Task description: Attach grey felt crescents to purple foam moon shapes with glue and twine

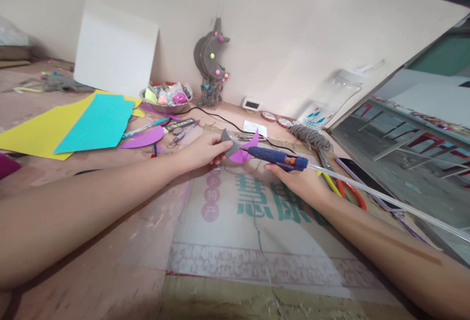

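My left hand [209, 152] pinches a crescent-shaped piece at its grey-covered end [229, 145]. The rest of that crescent shows bare purple [240, 156], curving to a point at the upper right. A blue hot glue gun [273, 156] is in my right hand [293, 178], its tip pointing left at the crescent, close to where grey meets purple. Whether the tip touches, I cannot tell. Out of the gun's back runs a long clear glue stick [367, 186]. My right fingers are mostly hidden behind the gun.
Below lies a printed plastic-covered board [227, 232]. Grey yarn [311, 137], red-handled scissors [354, 194] and a phone [363, 178] lie right. Yellow [44, 126] and turquoise sheets [97, 123] lie left. Behind are a bowl [172, 107], a moon ornament [213, 58] and a bottle [328, 97].
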Motion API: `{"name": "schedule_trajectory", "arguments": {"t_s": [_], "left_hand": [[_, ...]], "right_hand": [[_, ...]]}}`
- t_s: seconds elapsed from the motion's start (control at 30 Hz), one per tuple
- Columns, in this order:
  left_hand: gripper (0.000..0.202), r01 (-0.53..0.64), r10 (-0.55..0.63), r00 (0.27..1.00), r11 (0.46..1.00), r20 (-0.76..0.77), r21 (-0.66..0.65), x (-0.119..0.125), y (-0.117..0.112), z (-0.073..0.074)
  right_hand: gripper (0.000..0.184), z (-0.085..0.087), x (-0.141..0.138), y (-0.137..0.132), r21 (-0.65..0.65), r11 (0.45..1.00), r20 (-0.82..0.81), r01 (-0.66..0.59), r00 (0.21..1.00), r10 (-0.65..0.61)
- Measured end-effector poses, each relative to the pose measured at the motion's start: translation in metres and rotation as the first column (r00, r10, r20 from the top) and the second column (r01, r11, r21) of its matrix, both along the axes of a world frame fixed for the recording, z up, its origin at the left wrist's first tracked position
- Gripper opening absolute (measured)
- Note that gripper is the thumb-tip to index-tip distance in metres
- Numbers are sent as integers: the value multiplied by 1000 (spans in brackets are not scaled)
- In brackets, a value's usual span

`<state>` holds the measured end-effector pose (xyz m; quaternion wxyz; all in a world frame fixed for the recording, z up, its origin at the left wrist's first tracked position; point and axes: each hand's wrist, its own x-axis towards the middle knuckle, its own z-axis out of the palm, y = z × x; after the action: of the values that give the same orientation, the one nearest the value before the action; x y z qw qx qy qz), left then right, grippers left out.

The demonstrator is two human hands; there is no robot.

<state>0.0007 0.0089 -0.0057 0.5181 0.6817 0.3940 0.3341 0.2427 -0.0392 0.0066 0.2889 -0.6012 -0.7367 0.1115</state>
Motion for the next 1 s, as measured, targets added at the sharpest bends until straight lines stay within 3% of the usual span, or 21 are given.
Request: {"name": "schedule_trajectory", "arguments": {"t_s": [1.0], "left_hand": [[30, 3, 3, 996, 997, -84, 73, 0, -2, 3]], "right_hand": [[29, 3, -4, 0, 11, 1000, -70, -16, 997, 17]]}}
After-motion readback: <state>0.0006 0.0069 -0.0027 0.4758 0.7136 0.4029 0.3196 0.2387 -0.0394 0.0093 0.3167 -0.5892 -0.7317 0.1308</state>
